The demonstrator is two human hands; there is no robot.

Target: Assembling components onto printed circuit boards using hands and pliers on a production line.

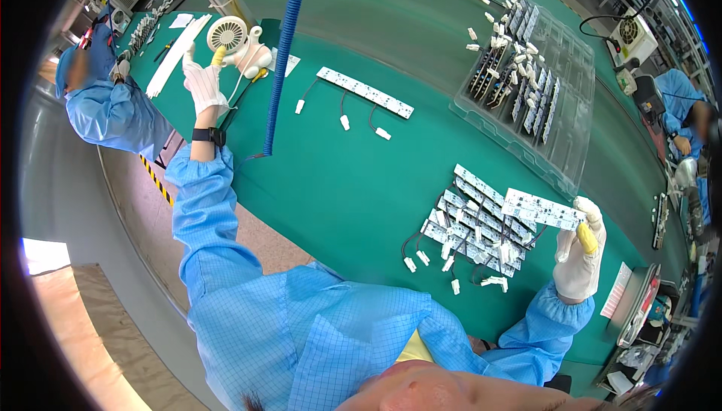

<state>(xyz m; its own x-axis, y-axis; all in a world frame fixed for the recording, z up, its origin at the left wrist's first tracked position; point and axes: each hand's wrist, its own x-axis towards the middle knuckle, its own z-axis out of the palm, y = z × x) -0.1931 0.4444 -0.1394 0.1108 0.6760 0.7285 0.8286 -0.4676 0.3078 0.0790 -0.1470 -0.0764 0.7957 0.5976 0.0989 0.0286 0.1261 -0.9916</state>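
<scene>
While pinched between thumb and fingers of the right hand [579, 249], gloved white with a yellow fingertip cover, a white LED strip board [543, 209] held at the near right, its long axis running left and slightly far from the grip, free end out over the pile. Just left of that hand, touching nothing but the green counter [338, 185]: a heap of like strip boards [474, 219] with short leads and white plug connectors, fanned roughly parallel. Nearer hand to the heap plainly the right; heap lying left and a little near of its fingers.

Farther out, mid-counter: one long strip board with three dangling leads [365, 92], lying alone, slanted left-far to right-near. Beside it, a blue coiled hose [284, 50] hanging down from above.

Far right: a clear plastic tray [579, 110] holding rows of boards stood in slots, loose white connectors scattered at its far end.

Far left: left hand [203, 80] stretched well away from the boards, fingers extended and spread, gripping nothing, just beside a small white desk fan [228, 33]. Beyond it, another person in a blue coat [105, 110] at the counter's left edge.
</scene>
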